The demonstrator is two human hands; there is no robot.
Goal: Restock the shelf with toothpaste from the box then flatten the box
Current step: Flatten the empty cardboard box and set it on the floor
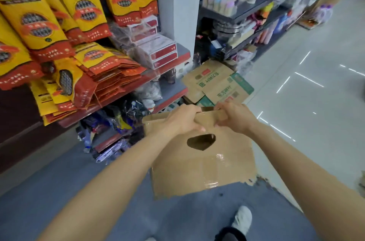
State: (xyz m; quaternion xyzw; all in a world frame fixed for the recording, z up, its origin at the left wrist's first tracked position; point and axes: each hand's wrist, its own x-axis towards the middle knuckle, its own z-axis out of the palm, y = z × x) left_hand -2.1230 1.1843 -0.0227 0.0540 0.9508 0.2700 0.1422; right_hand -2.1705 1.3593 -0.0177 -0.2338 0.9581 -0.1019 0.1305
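Floor: pale glossy tiles [308, 86] at right, streaked with light reflections; grey-blue flooring [59, 191] lower left.
Pillar: white column [177, 3], top centre.
Shelving: dark racks [246, 13], upper right.

Matt brown cardboard box [199, 163] with glossy tape patches; floor tiles [308, 74] shiny.

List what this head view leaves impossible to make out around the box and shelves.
- Toothpaste: none identifiable; far shelves are motion-blurred.
- Cardboard box: its far side is hidden behind the near panel.
- Fingertips of left hand and right hand: curled over the box's top edge.
- Flattened cartons: print too small.
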